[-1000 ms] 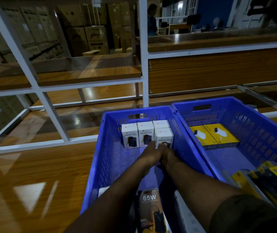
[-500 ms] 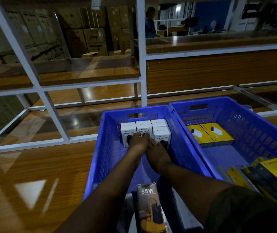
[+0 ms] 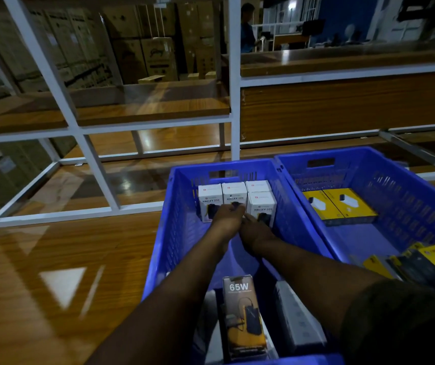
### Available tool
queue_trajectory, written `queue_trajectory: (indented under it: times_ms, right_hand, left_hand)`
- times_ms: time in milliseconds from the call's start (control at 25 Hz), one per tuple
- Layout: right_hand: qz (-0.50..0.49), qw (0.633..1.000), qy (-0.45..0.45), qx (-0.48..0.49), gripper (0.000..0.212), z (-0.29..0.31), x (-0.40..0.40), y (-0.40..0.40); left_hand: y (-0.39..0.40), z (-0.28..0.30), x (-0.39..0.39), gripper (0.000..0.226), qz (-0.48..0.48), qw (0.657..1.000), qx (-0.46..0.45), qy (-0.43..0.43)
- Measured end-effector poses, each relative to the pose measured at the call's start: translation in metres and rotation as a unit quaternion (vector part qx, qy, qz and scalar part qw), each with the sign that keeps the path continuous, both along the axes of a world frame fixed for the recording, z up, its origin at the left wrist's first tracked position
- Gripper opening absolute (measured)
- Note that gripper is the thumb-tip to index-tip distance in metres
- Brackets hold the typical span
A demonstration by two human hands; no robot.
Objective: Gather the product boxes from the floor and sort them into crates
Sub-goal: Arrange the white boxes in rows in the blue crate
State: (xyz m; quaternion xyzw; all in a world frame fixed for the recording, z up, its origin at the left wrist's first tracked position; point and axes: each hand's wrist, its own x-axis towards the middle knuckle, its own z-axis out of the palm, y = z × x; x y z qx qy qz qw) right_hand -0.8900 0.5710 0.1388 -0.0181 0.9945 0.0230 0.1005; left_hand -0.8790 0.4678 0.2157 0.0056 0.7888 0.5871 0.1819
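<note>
The left hand (image 3: 228, 219) rests its curled fingers against the lower front of the middle white box (image 3: 234, 197); whether its grip is closed on that box or only pressing it I cannot tell. The right hand (image 3: 255, 229) lies just beside it, fingers loosely open and touching the bottom of the nearest white box (image 3: 261, 208), holding nothing.

Four white boxes stand upright in a tight cluster at the far end of the left crate (image 3: 163, 233). A dark 65W box (image 3: 242, 316) stands at its near end. Two yellow boxes (image 3: 338, 205) lie flat at the far end of the right crate (image 3: 408, 196).

The white boxes look like stiff, light, smooth card; I would pinch each by its two side faces, not the front, to keep the row square.

Compared with half a second ago, the hands have barely moved and the boxes stand as they did; a second ago both hands were at the nearest box.
</note>
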Motion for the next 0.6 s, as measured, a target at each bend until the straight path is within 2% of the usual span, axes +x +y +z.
queue_trajectory:
  times_ms: [80, 160, 280, 440, 600]
  right_hand:
    - [-0.052, 0.994, -0.001, -0.093, 0.034, 0.017, 0.009, -0.008]
    - [-0.086, 0.975, -0.041, -0.198, 0.028, 0.036, 0.021, -0.014]
    - [-0.118, 0.916, -0.145, -0.356, 0.039, 0.063, 0.046, -0.025]
    - [-0.086, 0.906, -0.253, -0.329, 0.056, 0.091, 0.082, -0.04]
    - [0.024, 0.953, -0.262, -0.149, 0.05, 0.092, 0.101, -0.059]
  left_hand:
    - [-0.005, 0.002, -0.002, 0.043, -0.001, 1.0, -0.023, 0.021]
    - [-0.011, 0.003, -0.006, 0.043, -0.01, 0.998, -0.056, 0.03]
    - [-0.025, 0.002, -0.007, 0.043, -0.04, 0.994, -0.102, 0.008]
    - [-0.04, 0.0, 0.005, 0.036, -0.058, 0.989, -0.135, 0.03]
    - [-0.05, 0.001, 0.024, 0.021, -0.071, 0.986, -0.149, 0.026]
